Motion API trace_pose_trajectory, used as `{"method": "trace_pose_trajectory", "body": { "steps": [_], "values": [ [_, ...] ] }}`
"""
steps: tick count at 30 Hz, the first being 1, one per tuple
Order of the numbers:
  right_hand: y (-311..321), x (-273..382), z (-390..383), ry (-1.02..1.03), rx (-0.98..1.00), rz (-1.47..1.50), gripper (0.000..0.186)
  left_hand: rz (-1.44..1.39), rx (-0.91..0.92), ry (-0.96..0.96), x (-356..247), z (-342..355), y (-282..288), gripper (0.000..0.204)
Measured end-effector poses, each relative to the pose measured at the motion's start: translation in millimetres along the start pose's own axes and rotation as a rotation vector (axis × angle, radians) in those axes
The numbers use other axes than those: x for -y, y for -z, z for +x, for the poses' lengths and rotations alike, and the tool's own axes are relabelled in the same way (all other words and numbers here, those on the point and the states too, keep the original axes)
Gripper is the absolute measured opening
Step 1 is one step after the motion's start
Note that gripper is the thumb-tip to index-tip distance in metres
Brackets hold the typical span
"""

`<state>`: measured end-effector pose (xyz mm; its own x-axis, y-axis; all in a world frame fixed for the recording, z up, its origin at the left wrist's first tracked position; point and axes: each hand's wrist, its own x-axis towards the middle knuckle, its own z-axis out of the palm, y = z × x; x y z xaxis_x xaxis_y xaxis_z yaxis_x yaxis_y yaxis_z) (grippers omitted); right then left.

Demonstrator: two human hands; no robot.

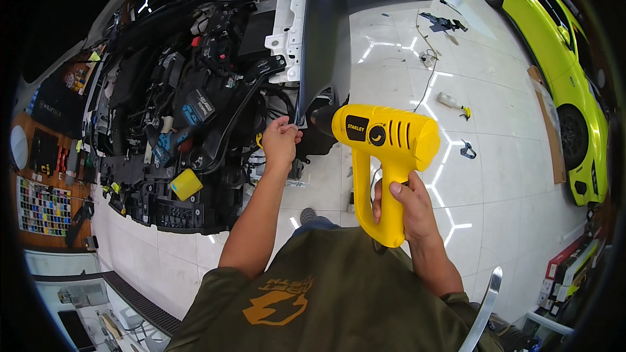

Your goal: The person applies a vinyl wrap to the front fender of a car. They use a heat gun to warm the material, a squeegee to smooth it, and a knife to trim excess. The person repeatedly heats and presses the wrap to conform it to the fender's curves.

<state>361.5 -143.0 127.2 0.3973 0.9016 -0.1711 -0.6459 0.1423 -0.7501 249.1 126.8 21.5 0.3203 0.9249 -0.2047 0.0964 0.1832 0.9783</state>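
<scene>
A yellow heat gun (407, 140) is in my right hand (416, 208), with the fingers wrapped round its handle. Its dark nozzle points left, close to the front end of the dark grey fender (325, 32). My left hand (280, 145) is closed in a pinch at the fender's lower edge, just left of the nozzle. A thin pale edge shows by those fingertips, but what they grip is too small to make out. Beside my left hand lies the exposed engine bay (222, 72), its front bumper removed.
On the engine bay's front rest a yellow block (186, 184) and a blue-black cordless tool (166, 145). A spray bottle (453, 103), a cable (427, 88) and black parts (443, 23) lie on the tiled floor (495, 156). A lime-yellow car (554, 52) stands at right.
</scene>
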Motion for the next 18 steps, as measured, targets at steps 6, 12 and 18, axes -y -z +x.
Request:
{"method": "trace_pose_trajectory", "body": {
  "steps": [6, 12, 18],
  "values": [
    [9.2, 0.6, -0.6, -0.006, 0.023, 0.049, 0.037, 0.082, -0.059, -0.024, 0.1, -4.5, -2.4, 0.038],
    [27.1, 0.1, -1.4, -0.003, 0.057, 0.121, 0.040, 0.168, -0.088, -0.014, -6.8, -9.0, -0.5, 0.041],
    [47.4, 4.1, 2.9, -0.032, 0.078, 0.201, 0.042, 0.198, -0.096, -0.028, -8.1, -9.1, -2.7, 0.046]
  ]
}}
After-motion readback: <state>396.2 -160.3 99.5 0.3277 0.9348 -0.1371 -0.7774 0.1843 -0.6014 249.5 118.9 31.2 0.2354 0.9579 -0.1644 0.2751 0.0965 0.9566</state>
